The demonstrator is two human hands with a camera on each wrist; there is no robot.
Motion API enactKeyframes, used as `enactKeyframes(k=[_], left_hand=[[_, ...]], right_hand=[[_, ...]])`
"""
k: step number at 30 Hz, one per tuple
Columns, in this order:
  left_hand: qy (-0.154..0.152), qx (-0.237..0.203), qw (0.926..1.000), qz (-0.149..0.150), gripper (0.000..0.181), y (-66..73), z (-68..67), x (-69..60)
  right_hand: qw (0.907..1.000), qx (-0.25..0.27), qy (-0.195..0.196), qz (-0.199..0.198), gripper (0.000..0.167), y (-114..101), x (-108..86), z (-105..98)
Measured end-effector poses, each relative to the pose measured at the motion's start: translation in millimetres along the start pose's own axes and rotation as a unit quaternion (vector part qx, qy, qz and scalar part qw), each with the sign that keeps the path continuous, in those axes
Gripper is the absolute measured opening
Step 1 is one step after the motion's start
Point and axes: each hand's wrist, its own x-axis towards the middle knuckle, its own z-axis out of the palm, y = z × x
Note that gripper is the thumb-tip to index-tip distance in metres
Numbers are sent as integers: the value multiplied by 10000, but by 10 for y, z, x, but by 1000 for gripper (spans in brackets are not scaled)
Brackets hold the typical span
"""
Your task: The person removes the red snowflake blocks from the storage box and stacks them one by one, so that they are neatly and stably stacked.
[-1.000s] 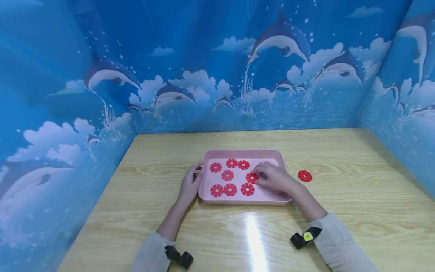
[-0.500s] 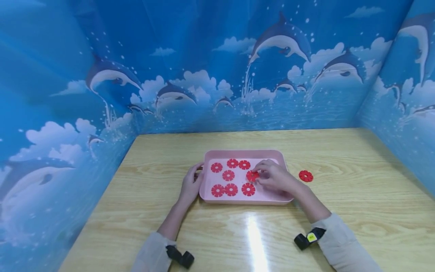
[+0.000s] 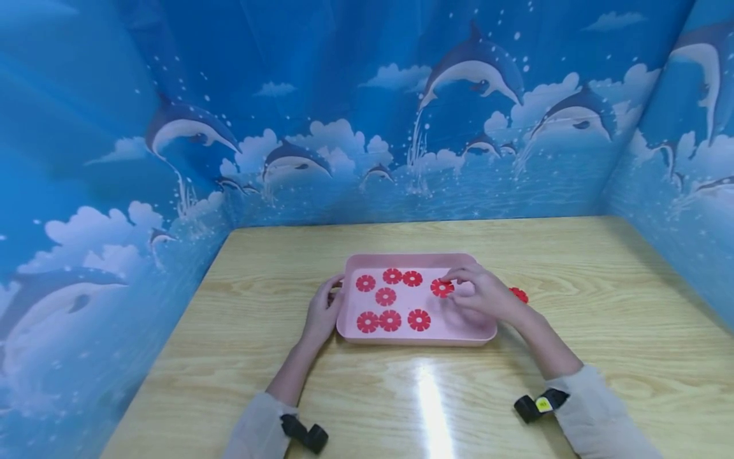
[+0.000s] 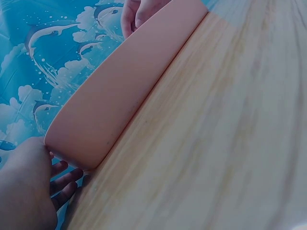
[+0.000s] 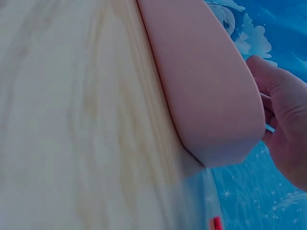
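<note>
A pink tray (image 3: 413,341) stands on the table with several red notched plastic discs lying flat in it, such as one near the front (image 3: 419,320) and one in the middle left (image 3: 385,296). My left hand (image 3: 323,312) holds the tray's left side, its fingers against the outer wall in the left wrist view. Over the tray's right half, my right hand (image 3: 484,294) pinches a red notched disc (image 3: 442,288) by its edge. In the right wrist view the tray wall (image 5: 206,81) hides that disc and the fingertips.
Outside the tray, another red disc (image 3: 519,294) lies on the wooden table (image 3: 602,319), partly hidden behind my right hand. A blue dolphin-print cloth (image 3: 367,127) surrounds the table at the back and sides.
The right hand has moved right and slightly back, carrying the pinched red disc away from the front discs. The left hand stays on the tray, which has not visibly moved.
</note>
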Motion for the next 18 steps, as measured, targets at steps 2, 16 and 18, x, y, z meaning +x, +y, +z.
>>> enactKeyframes(k=[2, 16, 18], left_hand=[[-22, -2, 10000, -53, 35, 8, -3, 1], [-49, 42, 10000, -73, 35, 1, -7, -2], [-51, 42, 10000, -70, 35, -3, -8, 0]], right_hand=[[9999, -68, 99, -15, 33, 21, -36, -47], [9945, -594, 809, -284, 33, 241, -318, -323], [9945, -615, 834, -121, 34, 260, -362, -360]])
